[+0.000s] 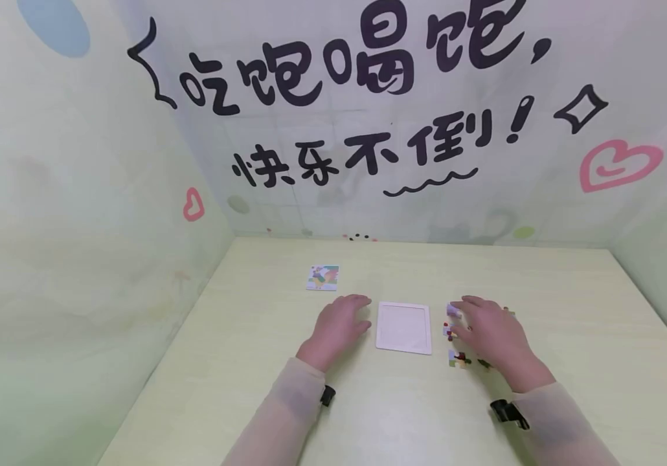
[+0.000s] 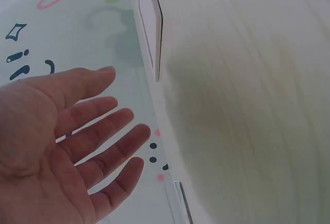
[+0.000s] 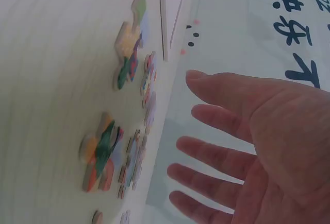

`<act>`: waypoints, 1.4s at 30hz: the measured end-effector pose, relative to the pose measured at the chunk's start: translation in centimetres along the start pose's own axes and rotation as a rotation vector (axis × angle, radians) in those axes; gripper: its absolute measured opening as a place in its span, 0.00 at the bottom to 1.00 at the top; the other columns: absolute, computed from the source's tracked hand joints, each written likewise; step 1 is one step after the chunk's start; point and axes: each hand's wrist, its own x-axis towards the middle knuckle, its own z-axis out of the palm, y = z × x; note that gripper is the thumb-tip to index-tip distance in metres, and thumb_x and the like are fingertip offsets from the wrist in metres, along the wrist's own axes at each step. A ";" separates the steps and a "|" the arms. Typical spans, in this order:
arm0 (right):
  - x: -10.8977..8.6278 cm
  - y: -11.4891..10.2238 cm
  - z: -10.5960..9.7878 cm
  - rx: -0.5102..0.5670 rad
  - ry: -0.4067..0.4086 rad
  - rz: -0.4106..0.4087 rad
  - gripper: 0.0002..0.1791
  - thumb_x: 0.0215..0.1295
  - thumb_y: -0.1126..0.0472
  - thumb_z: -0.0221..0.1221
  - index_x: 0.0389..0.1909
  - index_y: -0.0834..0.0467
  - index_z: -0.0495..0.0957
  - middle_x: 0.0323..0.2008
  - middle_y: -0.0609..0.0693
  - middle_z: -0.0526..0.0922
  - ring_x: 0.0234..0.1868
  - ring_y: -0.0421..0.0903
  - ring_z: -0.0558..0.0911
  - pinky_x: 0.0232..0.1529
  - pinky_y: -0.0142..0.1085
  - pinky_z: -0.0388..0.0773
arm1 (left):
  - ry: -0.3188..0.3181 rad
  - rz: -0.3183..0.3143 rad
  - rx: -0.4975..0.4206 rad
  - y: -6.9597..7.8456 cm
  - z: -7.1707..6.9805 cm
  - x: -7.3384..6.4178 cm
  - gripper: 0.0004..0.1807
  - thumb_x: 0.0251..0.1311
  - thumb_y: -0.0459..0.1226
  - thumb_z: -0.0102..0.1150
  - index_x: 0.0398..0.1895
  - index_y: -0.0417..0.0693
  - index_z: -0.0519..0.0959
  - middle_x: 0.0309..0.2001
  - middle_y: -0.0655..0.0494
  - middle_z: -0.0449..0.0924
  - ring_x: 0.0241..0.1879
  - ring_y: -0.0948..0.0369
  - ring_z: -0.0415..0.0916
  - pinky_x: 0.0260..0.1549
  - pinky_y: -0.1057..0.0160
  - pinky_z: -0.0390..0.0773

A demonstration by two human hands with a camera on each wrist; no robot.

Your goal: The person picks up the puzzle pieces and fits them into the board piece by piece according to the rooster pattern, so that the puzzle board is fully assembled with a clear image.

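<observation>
A shallow white square puzzle tray (image 1: 403, 329) lies on the table between the two hands, its inside bare. My left hand (image 1: 339, 327) hovers just left of the tray, and in the left wrist view its fingers (image 2: 111, 154) are spread and hold nothing. Over a group of jigsaw pieces to the tray's right is my right hand (image 1: 493, 336), hiding some of them. Its fingers (image 3: 206, 183) look loosely extended and grip nothing in the right wrist view. One jigsaw piece (image 1: 458, 359) shows near the hand's lower left; another piece (image 3: 103, 149), green and orange, lies apart from the fingers.
Behind the left hand lies a small square picture card (image 1: 323, 277) with a colourful bird-like figure. The pale wooden table (image 1: 240, 362) meets a printed backdrop (image 1: 322, 213) at its far edge, with side walls left and right. A black strap (image 1: 508, 413) circles the right wrist.
</observation>
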 end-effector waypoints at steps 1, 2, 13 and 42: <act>0.0 0.2 0.0 0.014 0.007 -0.005 0.26 0.65 0.52 0.69 0.60 0.61 0.81 0.61 0.65 0.81 0.57 0.68 0.81 0.49 0.65 0.80 | -0.011 0.010 -0.008 0.0 -0.1 0.1 0.26 0.65 0.42 0.69 0.66 0.52 0.79 0.68 0.56 0.79 0.65 0.52 0.76 0.60 0.53 0.79; -0.1 0.3 0.0 0.026 0.012 -0.010 0.26 0.64 0.53 0.70 0.59 0.61 0.82 0.59 0.63 0.83 0.54 0.66 0.83 0.46 0.61 0.82 | -0.021 0.021 -0.009 -0.1 -0.1 0.2 0.26 0.65 0.42 0.69 0.66 0.52 0.80 0.67 0.56 0.79 0.64 0.53 0.77 0.60 0.53 0.79; 0.1 1.7 0.1 0.192 -0.104 0.028 0.15 0.61 0.60 0.69 0.50 0.53 0.89 0.51 0.53 0.88 0.38 0.43 0.83 0.34 0.39 0.76 | -0.111 0.058 -0.016 -0.6 0.4 1.4 0.29 0.64 0.44 0.71 0.69 0.52 0.78 0.71 0.59 0.75 0.68 0.54 0.72 0.63 0.56 0.76; 0.8 2.1 0.6 0.217 -0.174 0.006 0.10 0.57 0.62 0.71 0.41 0.50 0.88 0.35 0.43 0.81 0.29 0.42 0.72 0.30 0.36 0.68 | -0.209 0.192 0.128 0.2 1.1 1.8 0.27 0.59 0.47 0.74 0.62 0.52 0.83 0.71 0.61 0.75 0.60 0.57 0.72 0.55 0.63 0.76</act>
